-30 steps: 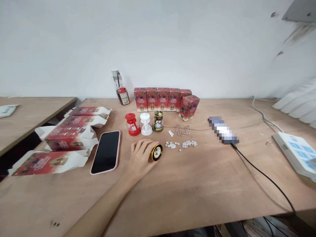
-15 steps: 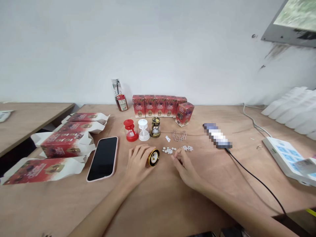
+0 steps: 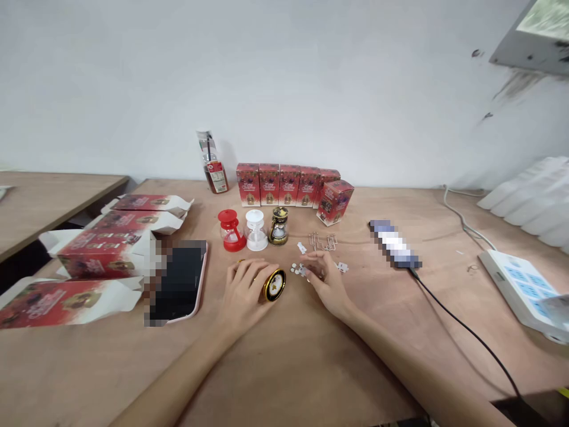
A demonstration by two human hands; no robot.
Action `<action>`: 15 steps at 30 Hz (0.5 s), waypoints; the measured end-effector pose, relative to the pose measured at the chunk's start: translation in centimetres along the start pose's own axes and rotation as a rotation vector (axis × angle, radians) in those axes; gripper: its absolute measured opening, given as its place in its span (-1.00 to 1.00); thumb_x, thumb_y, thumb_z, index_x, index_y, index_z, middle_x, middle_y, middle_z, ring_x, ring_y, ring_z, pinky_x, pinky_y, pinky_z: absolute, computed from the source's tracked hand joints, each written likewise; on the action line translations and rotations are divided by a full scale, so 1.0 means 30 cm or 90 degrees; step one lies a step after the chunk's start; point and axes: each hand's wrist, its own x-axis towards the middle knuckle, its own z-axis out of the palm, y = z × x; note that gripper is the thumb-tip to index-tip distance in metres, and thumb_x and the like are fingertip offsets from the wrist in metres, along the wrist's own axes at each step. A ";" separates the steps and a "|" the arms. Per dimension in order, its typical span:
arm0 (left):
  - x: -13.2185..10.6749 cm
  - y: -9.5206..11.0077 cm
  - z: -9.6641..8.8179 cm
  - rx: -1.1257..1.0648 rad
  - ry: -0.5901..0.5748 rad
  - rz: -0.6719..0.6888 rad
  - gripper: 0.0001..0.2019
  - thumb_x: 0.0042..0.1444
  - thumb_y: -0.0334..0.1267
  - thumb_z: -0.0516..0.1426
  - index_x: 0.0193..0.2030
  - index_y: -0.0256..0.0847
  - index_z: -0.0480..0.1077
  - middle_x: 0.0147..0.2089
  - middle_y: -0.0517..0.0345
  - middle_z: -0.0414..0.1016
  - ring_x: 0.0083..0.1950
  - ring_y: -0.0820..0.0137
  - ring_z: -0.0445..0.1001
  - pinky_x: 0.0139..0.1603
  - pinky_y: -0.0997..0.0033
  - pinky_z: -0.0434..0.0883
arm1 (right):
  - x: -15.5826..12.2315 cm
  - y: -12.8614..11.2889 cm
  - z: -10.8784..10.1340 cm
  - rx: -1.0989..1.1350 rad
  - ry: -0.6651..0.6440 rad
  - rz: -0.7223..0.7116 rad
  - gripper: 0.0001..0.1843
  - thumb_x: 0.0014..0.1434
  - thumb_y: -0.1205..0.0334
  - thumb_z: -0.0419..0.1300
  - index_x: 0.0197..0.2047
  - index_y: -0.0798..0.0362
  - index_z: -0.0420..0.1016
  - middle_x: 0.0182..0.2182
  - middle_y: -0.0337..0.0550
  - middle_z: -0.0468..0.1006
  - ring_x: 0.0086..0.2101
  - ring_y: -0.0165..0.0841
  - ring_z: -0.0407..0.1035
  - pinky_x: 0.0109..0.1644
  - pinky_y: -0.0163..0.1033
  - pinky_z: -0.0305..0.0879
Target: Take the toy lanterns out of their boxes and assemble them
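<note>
My left hand (image 3: 246,290) is wrapped round a small black-and-gold lantern (image 3: 274,285), tipped so that its round base with a gold rim and pale centre faces me. The lantern's upper part is hidden by my fingers. At the loose small white pieces (image 3: 296,268), some round and some flat, my right hand (image 3: 326,281) is curled, thumb and fingers drawn together. Whatever is between those fingertips is too small to make out. Beyond my hands stand a red lantern (image 3: 231,231), a white lantern (image 3: 256,230) and a black-and-gold lantern (image 3: 278,227). Thin bent wire handles (image 3: 323,241) lie behind the right hand.
Several red printed boxes (image 3: 280,185) line the wall, with a bottle (image 3: 216,177) to their left. Opened boxes (image 3: 106,258) and a phone (image 3: 180,281) lie left. At right are a second phone (image 3: 393,243) on a black cable (image 3: 462,323) and a power strip (image 3: 518,284).
My right hand has moved slightly up and forward over the white pieces, its fingers reaching farther left. The left hand still holds the lantern in much the same pose. The camera view has shifted slightly.
</note>
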 end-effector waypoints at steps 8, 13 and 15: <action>0.008 0.000 -0.011 0.022 0.004 0.007 -0.65 0.06 -0.31 0.09 0.02 -0.19 0.25 -0.08 0.01 0.46 -0.01 0.21 0.34 -0.09 0.24 0.16 | 0.000 0.004 -0.013 -0.290 -0.002 -0.111 -0.80 0.06 0.42 0.17 -0.22 0.00 0.35 -0.21 -0.12 0.47 -0.09 -0.22 0.32 0.00 -0.07 0.28; 0.005 -0.002 -0.009 0.024 -0.005 0.004 -0.65 0.05 -0.31 0.08 0.03 -0.19 0.26 -0.07 0.01 0.46 0.00 0.20 0.34 -0.09 0.24 0.17 | -0.005 -0.003 -0.010 -0.283 0.018 -0.138 -0.83 0.11 0.40 0.16 -0.21 0.00 0.33 -0.24 -0.15 0.49 -0.15 -0.26 0.34 -0.09 -0.15 0.31; 0.004 -0.001 -0.008 0.028 -0.007 -0.005 -0.65 0.05 -0.31 0.08 0.02 -0.18 0.26 -0.07 0.00 0.46 0.00 0.20 0.35 -0.08 0.23 0.17 | -0.004 -0.007 -0.022 -0.290 0.042 -0.151 -0.85 0.13 0.36 0.15 -0.21 0.00 0.32 -0.25 -0.15 0.49 -0.20 -0.26 0.34 -0.15 -0.17 0.31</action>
